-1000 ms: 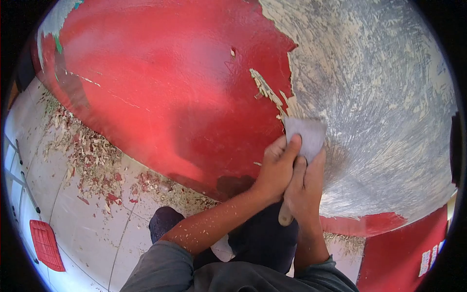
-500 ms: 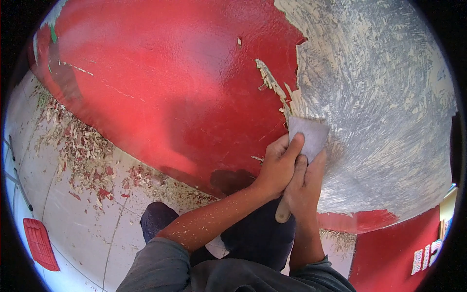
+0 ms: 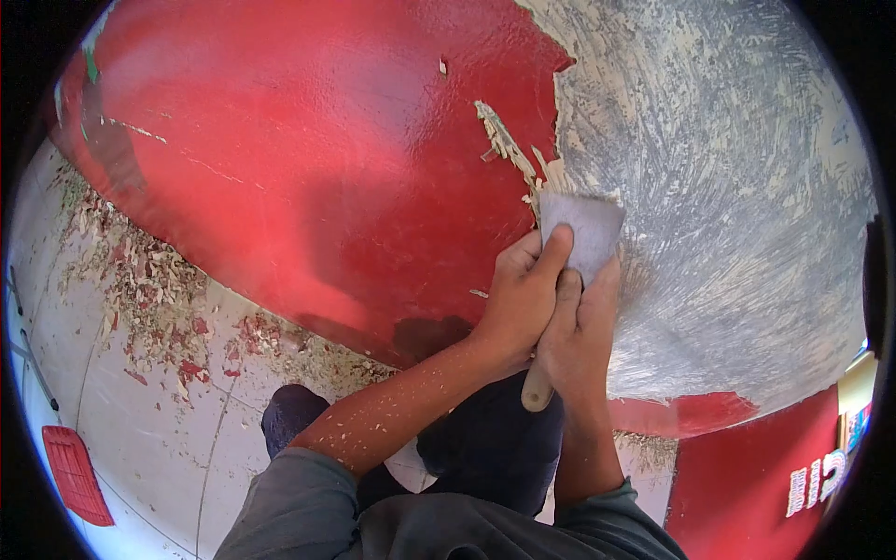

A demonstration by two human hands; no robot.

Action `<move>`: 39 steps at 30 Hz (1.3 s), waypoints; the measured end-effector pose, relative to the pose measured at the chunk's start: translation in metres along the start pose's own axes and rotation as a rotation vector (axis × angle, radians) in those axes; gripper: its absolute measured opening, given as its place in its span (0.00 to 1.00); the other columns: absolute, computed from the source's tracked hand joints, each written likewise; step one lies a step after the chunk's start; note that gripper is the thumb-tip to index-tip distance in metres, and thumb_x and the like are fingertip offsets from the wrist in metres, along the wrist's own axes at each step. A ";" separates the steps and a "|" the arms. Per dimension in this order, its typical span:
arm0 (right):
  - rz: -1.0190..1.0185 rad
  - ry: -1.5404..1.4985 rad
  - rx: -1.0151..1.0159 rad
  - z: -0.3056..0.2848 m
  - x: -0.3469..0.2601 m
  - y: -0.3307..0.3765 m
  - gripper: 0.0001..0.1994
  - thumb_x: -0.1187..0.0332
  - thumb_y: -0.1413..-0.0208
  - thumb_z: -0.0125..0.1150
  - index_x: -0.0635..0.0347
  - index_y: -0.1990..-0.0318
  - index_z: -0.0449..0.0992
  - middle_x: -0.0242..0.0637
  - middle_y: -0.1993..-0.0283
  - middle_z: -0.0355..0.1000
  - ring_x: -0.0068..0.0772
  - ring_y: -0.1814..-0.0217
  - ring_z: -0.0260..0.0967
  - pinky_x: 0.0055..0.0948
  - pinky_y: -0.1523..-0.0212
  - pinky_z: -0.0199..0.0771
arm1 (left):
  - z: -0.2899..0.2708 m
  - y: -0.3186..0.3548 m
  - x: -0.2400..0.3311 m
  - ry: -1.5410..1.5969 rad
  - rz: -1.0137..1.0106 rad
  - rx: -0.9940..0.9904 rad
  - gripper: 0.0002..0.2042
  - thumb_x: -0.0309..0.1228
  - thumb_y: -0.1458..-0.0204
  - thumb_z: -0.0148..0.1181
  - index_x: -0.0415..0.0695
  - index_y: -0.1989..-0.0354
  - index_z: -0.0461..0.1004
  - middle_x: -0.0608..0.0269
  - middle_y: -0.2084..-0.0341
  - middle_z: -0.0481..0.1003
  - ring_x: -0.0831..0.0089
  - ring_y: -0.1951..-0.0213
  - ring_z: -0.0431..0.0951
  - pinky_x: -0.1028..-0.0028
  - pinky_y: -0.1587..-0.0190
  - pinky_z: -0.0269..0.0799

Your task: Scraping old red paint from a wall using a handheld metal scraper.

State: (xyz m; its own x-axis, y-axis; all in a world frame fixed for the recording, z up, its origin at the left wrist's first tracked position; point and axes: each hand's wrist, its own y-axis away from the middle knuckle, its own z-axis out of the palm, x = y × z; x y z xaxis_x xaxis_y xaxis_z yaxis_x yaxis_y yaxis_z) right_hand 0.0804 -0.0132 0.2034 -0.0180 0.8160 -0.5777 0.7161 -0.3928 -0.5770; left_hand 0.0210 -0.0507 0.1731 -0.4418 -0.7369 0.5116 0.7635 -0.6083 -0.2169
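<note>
Both hands grip one wide-bladed scraper (image 3: pixel 586 245), its flat grey blade pointing away from me. My left hand (image 3: pixel 521 303) closes on the blade's left side, thumb lying on the metal. Wrapped around the lower part is my right hand (image 3: pixel 581 341), and the pale handle end (image 3: pixel 537 388) sticks out below. The blade lies against a large curved surface, where red paint (image 3: pixel 355 112) borders a scraped grey and cream area (image 3: pixel 709 187). Just beyond the blade, a ragged strip of peeled coating (image 3: pixel 505 140) stands up on the red.
Paint flakes (image 3: pixel 154 280) litter the pale tiled floor (image 3: pixel 140 457) along the curved surface's lower edge. A red slotted plastic piece (image 3: pixel 77 476) lies at the lower left, near a dark thin rod (image 3: pixel 39 369). A red panel (image 3: pixel 737 467) with white markings is at the lower right.
The scraper and both hands have slid a little farther away from me along the surface, toward the ragged strip. The whole view has shifted slightly. Both hands keep their grip.
</note>
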 end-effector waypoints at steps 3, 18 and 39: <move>0.018 0.027 -0.013 0.002 0.005 0.006 0.15 0.73 0.43 0.38 0.74 0.52 0.55 0.61 0.60 0.62 0.58 0.56 0.63 0.41 0.53 0.60 | 0.002 0.004 -0.008 -0.014 -0.029 0.079 0.16 0.41 0.40 0.46 0.40 0.65 0.71 0.69 0.73 0.71 0.83 0.73 0.68 0.79 0.71 0.67; -0.044 0.038 0.047 0.010 -0.014 -0.009 0.14 0.72 0.42 0.39 0.74 0.52 0.57 0.60 0.60 0.62 0.56 0.55 0.63 0.39 0.53 0.62 | 0.000 -0.007 0.016 -0.058 0.067 0.020 0.14 0.39 0.40 0.47 0.40 0.64 0.72 0.68 0.72 0.72 0.82 0.72 0.69 0.78 0.69 0.67; 0.008 -0.169 0.050 0.023 -0.034 -0.026 0.14 0.68 0.41 0.39 0.71 0.54 0.60 0.59 0.59 0.64 0.55 0.53 0.64 0.39 0.52 0.61 | 0.005 -0.013 0.048 -0.147 0.065 0.100 0.15 0.39 0.41 0.47 0.39 0.66 0.71 0.65 0.75 0.71 0.79 0.72 0.70 0.76 0.68 0.67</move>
State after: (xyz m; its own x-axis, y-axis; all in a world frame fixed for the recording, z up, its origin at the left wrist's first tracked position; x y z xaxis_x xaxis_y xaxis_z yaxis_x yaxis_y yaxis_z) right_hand 0.0460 -0.0404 0.2251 -0.1323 0.7314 -0.6690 0.6810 -0.4234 -0.5975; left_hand -0.0083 -0.0768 0.2049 -0.3217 -0.7183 0.6169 0.8345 -0.5229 -0.1736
